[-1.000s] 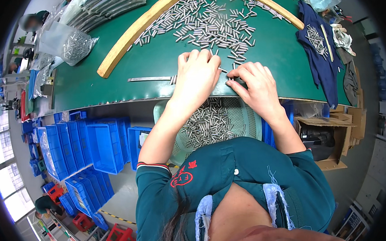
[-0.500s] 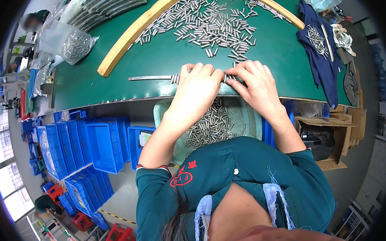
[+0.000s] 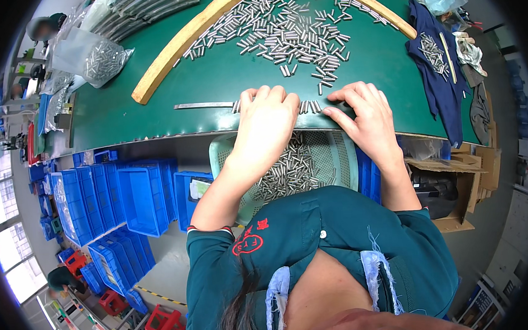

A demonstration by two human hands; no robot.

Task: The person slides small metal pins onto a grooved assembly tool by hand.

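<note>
A row of short metal pins [image 3: 310, 106] lies side by side near the front edge of the green table. My left hand [image 3: 267, 114] is curled over the row's middle; its fingertips are hidden, and pins show on both sides of it. From the row's left end runs a flat metal strip [image 3: 204, 105]. Just past the right end is my right hand [image 3: 367, 113], thumb and fingers apart, holding nothing I can see. A large heap of loose pins [image 3: 293, 29] spreads farther back. Below the table edge, a pale green basket [image 3: 342, 155] holds many more pins.
Two wooden bars [image 3: 180, 47] flank the heap. At the left stands a plastic bag of pins [image 3: 100, 60]. Dark blue cloth [image 3: 433, 90] with pins on it hangs over the right edge. Blue crates [image 3: 143, 198] are stacked at lower left, a cardboard box [image 3: 471, 181] at lower right.
My right hand has moved right, away from the left hand, and its fingers have spread. Pins that it covered now show between my hands. The left hand has shifted slightly left.
</note>
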